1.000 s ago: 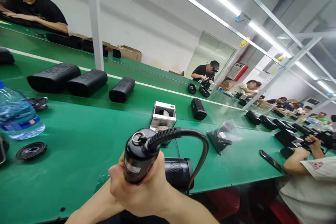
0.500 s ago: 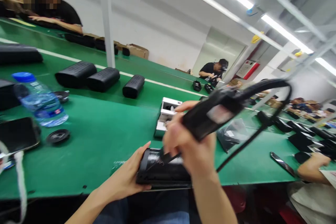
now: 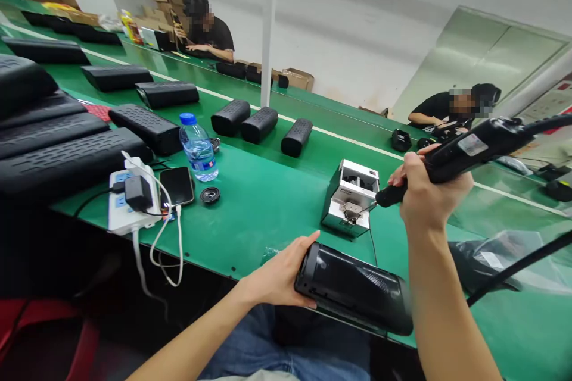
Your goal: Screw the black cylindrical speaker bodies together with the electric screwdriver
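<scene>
Head view: black speaker lies on its side at the near edge of the green table, over the person's lap. Left hand grips its left end, fingers curled against the end face and thumb on top. Right hand is raised above and to the right of the speaker, fingers closed around a black electric screwdriver; its tip points down-left and meets the white screw feeder box, which stands on the table just behind the speaker. A black cable runs off to the right. A clear plastic bag lies right of the speaker. Further left on the table are a water bottle, a phone, a white power strip and a small round speaker cone. Three short black speaker shells sit on the belt behind. Two other people are seated at the far side.
</scene>
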The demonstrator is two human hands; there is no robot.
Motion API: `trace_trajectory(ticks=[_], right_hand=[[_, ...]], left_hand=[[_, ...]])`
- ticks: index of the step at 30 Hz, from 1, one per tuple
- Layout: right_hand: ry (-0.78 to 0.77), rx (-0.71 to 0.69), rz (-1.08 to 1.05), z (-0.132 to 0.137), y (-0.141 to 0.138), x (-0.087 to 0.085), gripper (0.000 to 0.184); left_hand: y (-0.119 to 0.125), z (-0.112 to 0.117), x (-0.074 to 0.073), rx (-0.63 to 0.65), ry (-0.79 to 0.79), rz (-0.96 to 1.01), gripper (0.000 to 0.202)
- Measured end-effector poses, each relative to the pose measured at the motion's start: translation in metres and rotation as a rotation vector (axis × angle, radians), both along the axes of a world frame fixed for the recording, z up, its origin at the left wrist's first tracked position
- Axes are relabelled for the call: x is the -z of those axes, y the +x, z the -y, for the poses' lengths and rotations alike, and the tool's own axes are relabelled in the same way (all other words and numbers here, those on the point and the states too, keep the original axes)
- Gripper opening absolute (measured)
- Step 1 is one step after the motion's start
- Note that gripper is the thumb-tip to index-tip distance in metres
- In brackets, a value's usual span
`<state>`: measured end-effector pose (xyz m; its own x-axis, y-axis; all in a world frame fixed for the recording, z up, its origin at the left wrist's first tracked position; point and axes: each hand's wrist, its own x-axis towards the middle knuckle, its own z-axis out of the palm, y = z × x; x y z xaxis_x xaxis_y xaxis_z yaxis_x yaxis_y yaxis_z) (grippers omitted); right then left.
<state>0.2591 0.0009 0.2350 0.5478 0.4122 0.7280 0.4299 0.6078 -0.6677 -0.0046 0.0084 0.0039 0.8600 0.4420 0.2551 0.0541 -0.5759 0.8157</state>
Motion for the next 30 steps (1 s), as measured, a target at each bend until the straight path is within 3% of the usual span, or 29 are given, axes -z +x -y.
trace_trajectory(ticks=[9,15,18,24,30], right_hand=[[-0.085,-0.017,-0.031,-0.01,0.001,0.008,0.028],[0.005,0.024,-0.02,0.002,-0.005,-0.005,0.024],[0.038,0.034,0.005,-0.005,-0.003,-0.01,0.026],[-0.007,0.04,-0.032,-0.03,0.007,-0.002,0.028],[-0.048,0.02,-0.031,-0.032,0.009,-0.003,0.028]], left_hand=[[0.0,-0.001,-0.001,-0.007,0.001,0.007,0.158],[0.001,0.0,-0.005,0.004,-0.004,-0.006,0.156],[0.001,0.0,-0.006,-0.002,-0.006,-0.009,0.157],[0.0,0.0,-0.007,-0.002,-0.009,0.01,0.157],[0.001,0.001,-0.01,-0.016,-0.013,-0.015,0.16]])
